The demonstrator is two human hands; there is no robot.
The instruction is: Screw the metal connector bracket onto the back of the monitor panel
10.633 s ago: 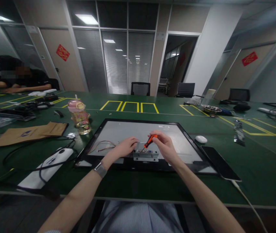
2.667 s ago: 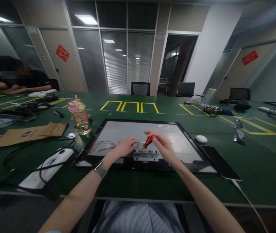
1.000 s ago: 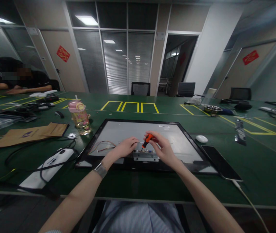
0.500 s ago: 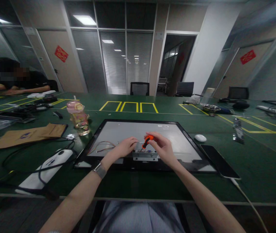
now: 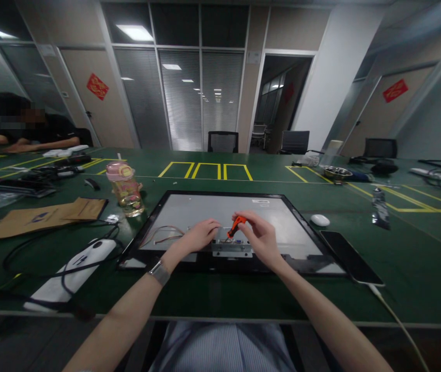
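My right hand (image 5: 262,235) is closed round the orange and black handle of a screwdriver (image 5: 237,226). The screwdriver leans, its lower end pointing into a silver metal bracket (image 5: 231,253); the tip is too small to make out. My left hand (image 5: 202,233) has its fingers bent together at the bracket's upper left edge, gripping it there. Both hands are over a large flat display panel (image 5: 189,206) with a grey back and black frame, lying on the table. Thin wires (image 5: 162,235) lie on the panel, left of my left hand.
Left of the panel stand a pink-lided bottle (image 5: 125,188), a brown paper bag (image 5: 45,219) and a white power strip (image 5: 75,274) with black cables. To the right lie a phone (image 5: 352,258) on a cable and a white case (image 5: 320,220). A person sits far left.
The screwdriver's handle has turned and shifted very slightly in my right hand. My left hand keeps its place at the bracket.
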